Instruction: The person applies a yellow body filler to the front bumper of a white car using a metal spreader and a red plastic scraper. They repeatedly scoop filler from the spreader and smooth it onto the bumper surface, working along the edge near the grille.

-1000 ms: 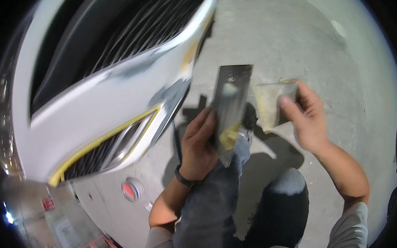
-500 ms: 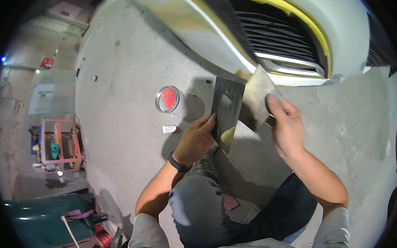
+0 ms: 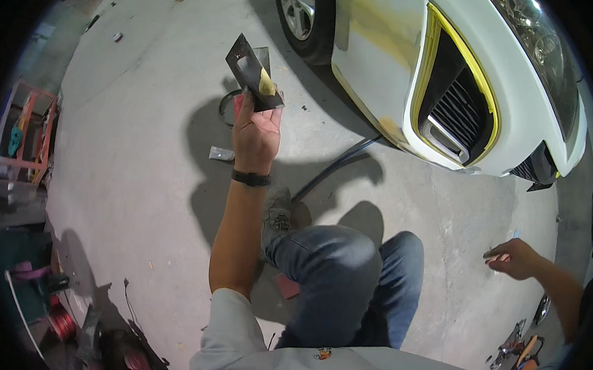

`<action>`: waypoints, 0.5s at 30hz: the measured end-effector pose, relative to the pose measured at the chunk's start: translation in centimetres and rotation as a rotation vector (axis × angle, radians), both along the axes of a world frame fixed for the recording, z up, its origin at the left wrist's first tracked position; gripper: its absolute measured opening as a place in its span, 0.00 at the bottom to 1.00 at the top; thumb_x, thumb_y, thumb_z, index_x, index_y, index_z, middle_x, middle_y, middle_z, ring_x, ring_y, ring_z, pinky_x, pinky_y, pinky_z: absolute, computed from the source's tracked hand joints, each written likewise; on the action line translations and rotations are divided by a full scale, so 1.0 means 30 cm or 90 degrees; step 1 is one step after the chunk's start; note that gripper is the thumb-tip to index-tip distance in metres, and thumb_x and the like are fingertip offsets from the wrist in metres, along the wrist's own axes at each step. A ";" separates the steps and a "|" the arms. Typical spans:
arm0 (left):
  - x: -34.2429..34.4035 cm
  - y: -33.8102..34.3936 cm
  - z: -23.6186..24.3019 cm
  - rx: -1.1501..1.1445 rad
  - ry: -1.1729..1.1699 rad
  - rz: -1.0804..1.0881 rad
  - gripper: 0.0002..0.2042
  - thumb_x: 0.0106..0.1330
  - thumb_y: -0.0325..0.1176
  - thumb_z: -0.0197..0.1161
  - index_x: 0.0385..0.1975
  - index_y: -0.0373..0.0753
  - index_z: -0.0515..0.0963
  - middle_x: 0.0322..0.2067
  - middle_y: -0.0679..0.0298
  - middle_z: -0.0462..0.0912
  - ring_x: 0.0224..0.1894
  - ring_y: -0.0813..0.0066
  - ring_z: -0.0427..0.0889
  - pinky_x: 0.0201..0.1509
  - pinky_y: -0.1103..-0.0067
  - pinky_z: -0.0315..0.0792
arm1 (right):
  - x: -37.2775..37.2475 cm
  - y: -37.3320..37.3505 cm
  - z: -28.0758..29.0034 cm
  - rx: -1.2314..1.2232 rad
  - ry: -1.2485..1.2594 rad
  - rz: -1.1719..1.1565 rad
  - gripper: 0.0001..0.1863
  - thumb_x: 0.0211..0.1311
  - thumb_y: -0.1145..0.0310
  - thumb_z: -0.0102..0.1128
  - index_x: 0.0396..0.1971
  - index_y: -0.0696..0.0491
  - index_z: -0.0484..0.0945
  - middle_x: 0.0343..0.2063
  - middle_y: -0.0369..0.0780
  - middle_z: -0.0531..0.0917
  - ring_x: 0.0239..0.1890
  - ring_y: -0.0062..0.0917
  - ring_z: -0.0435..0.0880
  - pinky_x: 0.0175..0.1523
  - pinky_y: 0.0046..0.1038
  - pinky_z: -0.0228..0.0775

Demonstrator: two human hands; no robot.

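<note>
My left hand [image 3: 258, 134] is raised over the floor, closed round a dark flat spreader plate [image 3: 239, 53] that carries a dab of yellow putty [image 3: 267, 84]. A second, greyer flat spreader [image 3: 264, 56] shows behind the plate, in the same hand. Out to the right, my right hand [image 3: 519, 258] is closed, with a small edge poking from its fingertips that I cannot make out. Behind my left wrist stands a round tin [image 3: 227, 108] with red on it, partly hidden by the hand. A small whitish tube [image 3: 222, 154] lies nearer on the floor.
A white car front [image 3: 381, 63] with yellow tape [image 3: 492, 94] round its grille fills the upper right. A bluish hose [image 3: 330, 168] runs out from under it. Tools [image 3: 517, 350] lie lower right; a pinkish sheet [image 3: 285, 286] is beside my leg; an orange frame [image 3: 31, 127] stands left.
The two spreaders, one in each hand before, are now together in my left hand, farther forward. My right hand has swung away right and down. The view has turned, showing more of the car.
</note>
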State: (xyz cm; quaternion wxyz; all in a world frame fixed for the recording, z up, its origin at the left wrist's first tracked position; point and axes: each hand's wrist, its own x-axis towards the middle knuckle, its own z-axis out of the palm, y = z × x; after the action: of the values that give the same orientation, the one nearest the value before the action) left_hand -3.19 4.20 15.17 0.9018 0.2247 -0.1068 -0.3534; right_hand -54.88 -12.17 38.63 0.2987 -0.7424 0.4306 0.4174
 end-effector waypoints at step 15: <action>-0.079 0.517 -0.219 0.260 0.119 0.120 0.18 0.83 0.40 0.47 0.60 0.35 0.74 0.52 0.59 0.83 0.51 0.70 0.82 0.60 0.71 0.75 | 1.529 0.094 -1.256 -0.048 -0.659 0.176 0.16 0.63 0.64 0.64 0.47 0.56 0.80 0.42 0.51 0.86 0.50 0.49 0.84 0.57 0.46 0.75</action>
State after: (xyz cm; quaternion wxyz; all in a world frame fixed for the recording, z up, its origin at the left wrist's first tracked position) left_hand -5.57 19.70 8.60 0.8724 0.3779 0.0725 -0.3013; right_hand -9.00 -9.35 0.93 0.3873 -0.9111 0.1403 0.0163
